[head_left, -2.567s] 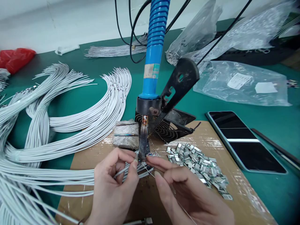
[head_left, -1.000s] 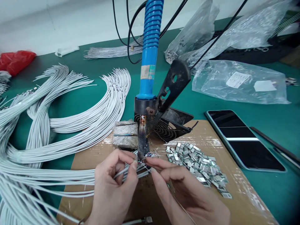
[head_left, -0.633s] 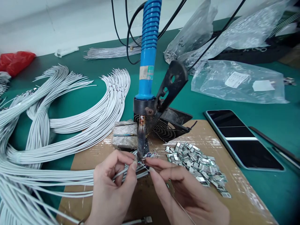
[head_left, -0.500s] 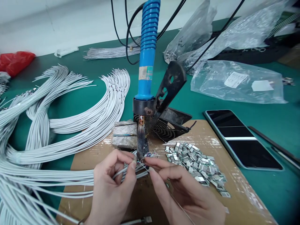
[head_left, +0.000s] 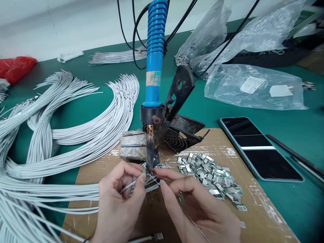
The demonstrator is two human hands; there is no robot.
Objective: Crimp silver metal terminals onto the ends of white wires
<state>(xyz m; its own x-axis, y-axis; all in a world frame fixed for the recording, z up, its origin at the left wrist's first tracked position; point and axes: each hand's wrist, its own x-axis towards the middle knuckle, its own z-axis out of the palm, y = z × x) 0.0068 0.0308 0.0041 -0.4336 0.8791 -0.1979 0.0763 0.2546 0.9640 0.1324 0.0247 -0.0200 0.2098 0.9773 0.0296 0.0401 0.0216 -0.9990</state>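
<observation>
My left hand [head_left: 118, 202] pinches a fan of white wires [head_left: 136, 186], whose ends reach the tip of a blue-handled soldering iron [head_left: 153, 67]. The iron's dark, scorched shaft [head_left: 150, 152] points down into its stand. My right hand [head_left: 197, 206] grips a thin silver wire [head_left: 194, 224], likely solder, with its end beside the iron tip. The fingertips of both hands nearly meet there. The exact contact point is hidden by my fingers. A pile of small metal clips [head_left: 210, 179] lies to the right of my right hand.
Large bundles of white cable [head_left: 50, 162] cover the left of the green mat. Under my hands lies a cardboard sheet [head_left: 101, 175], with a grey block [head_left: 133, 146] on it. Behind are a black phone [head_left: 260, 148], clear plastic bags [head_left: 253, 89] and a red bag [head_left: 17, 69].
The whole view has drifted slightly, so the scene sits further left. My hands stay at the iron tip, with the same wires in them.
</observation>
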